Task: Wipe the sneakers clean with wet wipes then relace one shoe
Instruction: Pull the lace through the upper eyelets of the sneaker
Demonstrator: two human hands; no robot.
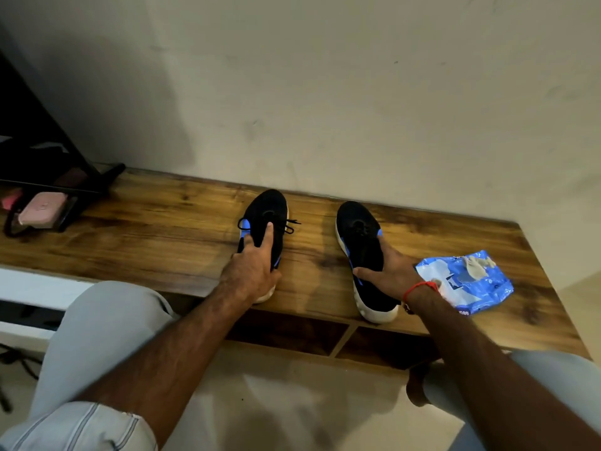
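At the near edge of the bench: my knees sit either side of the gap, forearms reaching forward over the bench (pixel 169 236) lip.

Left hand: my left hand (pixel 252 271) lies over the heel end of the left sneaker (pixel 265 222), fingers curled round its collar and index finger stretched toward the laces, so it grips the shoe.

Right hand: my right hand (pixel 387 271) holds the right sneaker (pixel 361 242) at its opening, thumb across the inner side and the other fingers wrapped on the outer side.

Heels: both white soles overhang the front edge slightly; a careless pull could tip a shoe off onto the floor.

Wipes: the blue wet wipes pack (pixel 468 281) lies just beside my right wrist, partly under it. No wipe is out yet, so I judge cleaning has not begun. Lifting the wrist could drag the pack toward the edge.

Laces: the left sneaker's black lace ends (pixel 291 224) trail loose on the wood; they could snag under my fingers or get wet while wiping.

Far left: a pink case (pixel 42 211) sits by a dark rack (pixel 65 170), well apart from the shoes.

Behind: plain wall (pixel 357 92), touching the toes or nearly so, I cannot tell which.
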